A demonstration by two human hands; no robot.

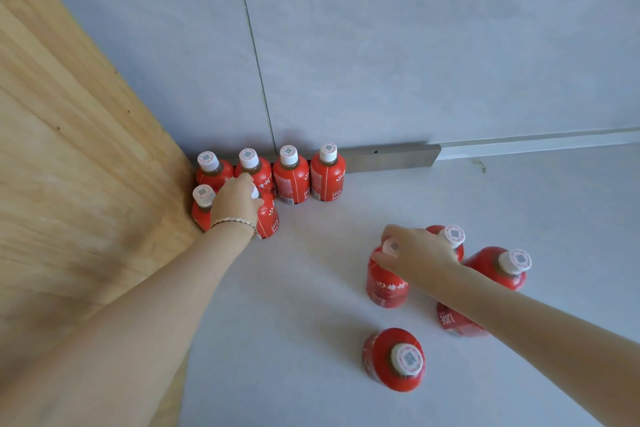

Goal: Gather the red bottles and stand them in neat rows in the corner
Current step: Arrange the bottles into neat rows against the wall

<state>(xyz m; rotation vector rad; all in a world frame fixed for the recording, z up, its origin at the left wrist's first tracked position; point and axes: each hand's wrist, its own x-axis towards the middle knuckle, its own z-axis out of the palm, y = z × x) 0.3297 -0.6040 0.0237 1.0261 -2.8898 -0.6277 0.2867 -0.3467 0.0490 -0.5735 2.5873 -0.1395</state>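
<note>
Left hand [239, 201]: grip closed over the second-row bottle [268, 218] in the corner
Right hand [415, 253]: pinching a loose bottle [384, 284]
Handling: probably rigid, slick; best taken by the neck

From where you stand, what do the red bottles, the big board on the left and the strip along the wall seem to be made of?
The red bottles look like clear plastic wrapped in glossy red printed film, with matte white plastic caps; dark liquid shows at the necks. The board looks like pale unfinished wood, with visible grain and small knots. The strip looks like brushed metal, grey with a dull sheen and a screw hole, though painted trim is possible.
</note>
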